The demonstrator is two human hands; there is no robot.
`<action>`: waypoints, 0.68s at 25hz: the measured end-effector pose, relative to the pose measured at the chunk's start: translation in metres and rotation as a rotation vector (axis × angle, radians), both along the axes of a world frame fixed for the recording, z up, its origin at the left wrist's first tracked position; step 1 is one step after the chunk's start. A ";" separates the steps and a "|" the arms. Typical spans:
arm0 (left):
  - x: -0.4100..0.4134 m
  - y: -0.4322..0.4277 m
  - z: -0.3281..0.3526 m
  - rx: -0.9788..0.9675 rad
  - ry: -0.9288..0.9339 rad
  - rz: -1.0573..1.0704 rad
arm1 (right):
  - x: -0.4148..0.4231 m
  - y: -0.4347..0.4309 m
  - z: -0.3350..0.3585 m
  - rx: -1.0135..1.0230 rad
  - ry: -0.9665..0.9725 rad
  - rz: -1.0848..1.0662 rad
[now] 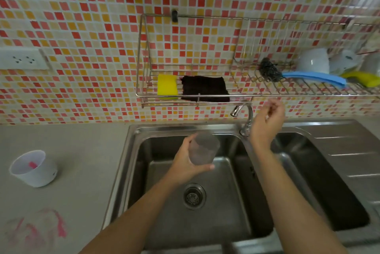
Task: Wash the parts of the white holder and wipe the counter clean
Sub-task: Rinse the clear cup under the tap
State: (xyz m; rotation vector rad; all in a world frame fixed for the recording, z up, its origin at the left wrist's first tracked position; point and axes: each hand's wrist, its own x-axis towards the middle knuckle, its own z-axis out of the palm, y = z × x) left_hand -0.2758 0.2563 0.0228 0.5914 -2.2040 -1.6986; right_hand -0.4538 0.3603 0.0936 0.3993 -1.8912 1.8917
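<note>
My left hand (pixel 186 163) grips a translucent grey cup-shaped insert (pixel 202 148) over the left sink basin (pixel 144 171), below the tap spout. My right hand (pixel 267 122) is raised beside the chrome tap (pixel 245 119), fingers loosely curled, holding nothing that I can make out. No water runs from the tap. The white holder cup (pixel 34 168) stands on the grey counter (pixel 82 151) at the left, with a pink smear inside it. Pink stains (pixel 37 227) mark the counter near its front left.
A wire rack (pixel 246 95) on the tiled wall carries a yellow sponge (pixel 167 87), a dark cloth (pixel 205 89), a blue-handled brush (pixel 314 79) and upturned cups. The right basin (pixel 320 181) and a draining board lie to the right. A wall socket (pixel 22 60) sits at left.
</note>
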 end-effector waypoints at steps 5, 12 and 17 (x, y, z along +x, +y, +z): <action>-0.039 0.016 -0.025 0.029 -0.088 0.110 | -0.092 0.033 -0.116 0.654 -0.392 0.277; -0.075 0.013 -0.037 -0.241 -0.248 0.159 | -0.121 0.035 -0.151 1.105 -0.179 0.629; -0.108 0.014 -0.048 -0.081 -0.228 0.105 | -0.128 0.037 -0.171 1.599 0.158 0.764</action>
